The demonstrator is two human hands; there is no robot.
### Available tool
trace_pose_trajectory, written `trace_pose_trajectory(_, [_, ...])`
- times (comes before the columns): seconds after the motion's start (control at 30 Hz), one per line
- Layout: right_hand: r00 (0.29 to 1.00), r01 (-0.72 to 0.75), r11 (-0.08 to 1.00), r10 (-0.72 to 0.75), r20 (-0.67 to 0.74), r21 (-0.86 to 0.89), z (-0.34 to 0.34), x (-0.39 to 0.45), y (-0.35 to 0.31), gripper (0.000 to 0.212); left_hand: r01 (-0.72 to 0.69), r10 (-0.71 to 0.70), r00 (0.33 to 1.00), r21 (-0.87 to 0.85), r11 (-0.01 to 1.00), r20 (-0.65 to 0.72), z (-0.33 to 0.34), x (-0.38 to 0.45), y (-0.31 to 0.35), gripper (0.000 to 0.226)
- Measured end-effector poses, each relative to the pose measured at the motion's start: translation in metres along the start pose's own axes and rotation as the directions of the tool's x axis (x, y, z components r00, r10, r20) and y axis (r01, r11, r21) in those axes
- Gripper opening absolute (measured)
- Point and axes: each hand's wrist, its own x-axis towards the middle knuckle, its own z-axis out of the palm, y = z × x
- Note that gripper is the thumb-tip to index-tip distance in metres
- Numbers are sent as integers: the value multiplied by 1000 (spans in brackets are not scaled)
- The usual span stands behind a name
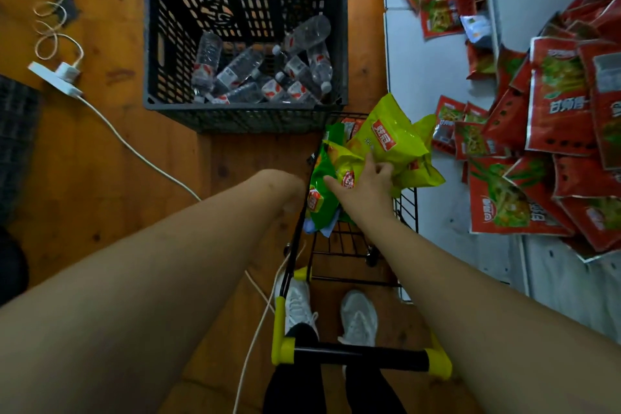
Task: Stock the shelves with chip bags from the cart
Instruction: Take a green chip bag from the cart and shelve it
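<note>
You are reaching into the cart [408, 245] with both arms, and the chip bags [396, 141] are sitting piled at its far end, yellow-green ones on top and a darker green one [321, 198] lower on the left. They are looking puffed with air, so they are likely going to feel very light and soft, with slick crinkly film that slides under a loose touch. The chips inside are probably fragile, so squeezing the belly of a bag is risking crushed contents. Taking hold along a sealed edge or a corner seems the safer grip.

Your right hand [364, 183] is lying on the pile with its fingers spread and only slightly bent, touching the top yellow bag and the one beneath it; it is not yet closing round either. Your left hand [295, 190] is dipping behind the cart's rim beside the green bag, and you cannot tell from here how far open it is or whether it is holding anything.

The shelf [423, 70] is lying just to your right, white, with red packets [557, 104] scattered over it. Ahead of the cart a dark crate [245, 114] is holding water bottles [268, 74].
</note>
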Motion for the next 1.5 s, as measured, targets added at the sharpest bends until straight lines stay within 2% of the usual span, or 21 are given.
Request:
trace_pose_trajectory(0.07, [1000,-5,1000,5,-9,-15,-2,2,1,85,-73,70,984,-12,997,-161,-1,2,7,27])
trace_pose_trajectory(0.1, [1000,-6,1000,6,-15,-17,-3,2,2,77,-74,71,979,-5,997,-192,0,0,14,27])
trace_pose_trajectory(0.17, [1000,4,1000,-5,-25,-20,-7,4,6,64,-49,39,969,-37,998,-243,8,1,18,26])
trace_pose_trajectory(0.23, [999,35,999,-36,-31,-22,-8,4,10,51,20,-66,939,-138,990,-337,17,2,20,27])
trace_pose_trajectory(0.33, [999,35,998,-36,15,42,-3,1,13,34,10,-141,807,-226,974,-574,28,-5,33,38])
trace_pose_trajectory(0.43, [991,-61,962,28,127,267,5,-6,16,35,-34,-189,711,-302,953,-678,42,-7,42,39])
trace_pose_trajectory(0.53, [990,-111,908,66,124,403,3,-13,20,31,-171,-191,694,-417,893,-694,54,-9,47,34])
trace_pose_trajectory(0.67, [983,-176,824,125,131,538,-18,-25,25,37,-402,-219,668,-593,698,-711,59,-22,53,30])
trace_pose_trajectory(0.77, [980,-191,698,102,168,690,-45,-45,24,41,-472,-228,720,-703,533,-656,49,-44,58,32])
trace_pose_trajectory(0.83, [981,-179,607,49,187,775,-66,-60,16,39,-492,-208,739,-724,483,-641,41,-63,60,39])
trace_pose_trajectory(0.87, [980,-177,572,28,196,801,-77,-68,11,42,-503,-197,749,-737,451,-632,37,-74,61,44])
trace_pose_trajectory(0.93, [978,-170,546,-12,211,821,-98,-82,-1,70,-521,-188,771,-773,363,-608,29,-100,62,55])
trace_pose_trajectory(1.0, [977,-117,595,-73,198,795,-121,-99,-15,94,-522,-200,785,-799,299,-587,23,-133,62,65])
trace_pose_trajectory(1.07, [970,-19,740,-149,191,673,-146,-120,-33,110,-524,-217,789,-814,251,-575,18,-171,58,74])
trace_pose_trajectory(1.13, [966,117,823,-224,129,557,-175,-139,-52,93,-541,-233,777,-809,229,-585,11,-211,54,81])
trace_pose_trajectory(1.2, [954,222,835,-292,63,503,-206,-158,-72,75,-554,-240,758,-792,255,-607,7,-255,49,88])
trace_pose_trajectory(1.23, [946,267,841,-323,40,470,-220,-167,-81,70,-562,-238,737,-769,304,-632,4,-278,46,92])
trace_pose_trajectory(1.3, [909,386,845,-418,6,370,-248,-187,-101,66,-564,-250,653,-680,468,-715,1,-321,38,107])
trace_pose_trajectory(1.4, [817,566,795,-576,-22,221,-292,-220,-129,55,-466,-234,479,-471,749,-846,-10,-389,24,124])
trace_pose_trajectory(1.43, [779,619,758,-627,-32,208,-307,-231,-139,51,-439,-189,431,-388,810,-882,-15,-413,21,126])
trace_pose_trajectory(1.5, [720,686,702,-693,-37,188,-336,-255,-156,48,-399,-80,395,-250,882,-915,-26,-464,22,119])
